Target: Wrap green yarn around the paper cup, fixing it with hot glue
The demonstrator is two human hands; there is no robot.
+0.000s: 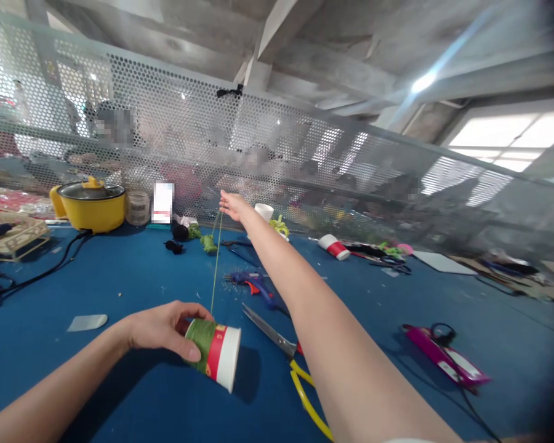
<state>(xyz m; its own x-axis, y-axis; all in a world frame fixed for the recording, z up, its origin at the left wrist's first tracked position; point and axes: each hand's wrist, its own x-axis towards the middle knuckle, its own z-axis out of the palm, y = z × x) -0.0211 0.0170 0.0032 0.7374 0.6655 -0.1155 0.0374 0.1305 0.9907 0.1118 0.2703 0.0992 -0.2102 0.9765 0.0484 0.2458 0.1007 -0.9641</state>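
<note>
My left hand [170, 329] grips a paper cup [228, 357] lying on its side, its open rim toward the right. Green yarn [200, 338] is wound round the cup's base end, beside a red band; the rest is white. From the cup a taut strand of green yarn [216, 264] runs up to my right hand [233, 204], stretched far forward with the fingers pinched on it. A ball of green yarn [208, 243] lies on the table just below that hand. Scissors with yellow handles [274, 332] and a blue glue gun [253, 283] lie under my right forearm.
A yellow electric pot [92, 206], a clear jar [137, 208] and a phone [162, 202] stand at the back left. Another paper cup [335, 247] lies at the back. A purple power strip [447, 357] with cords lies right. A perforated metal screen [305, 160] borders the blue table.
</note>
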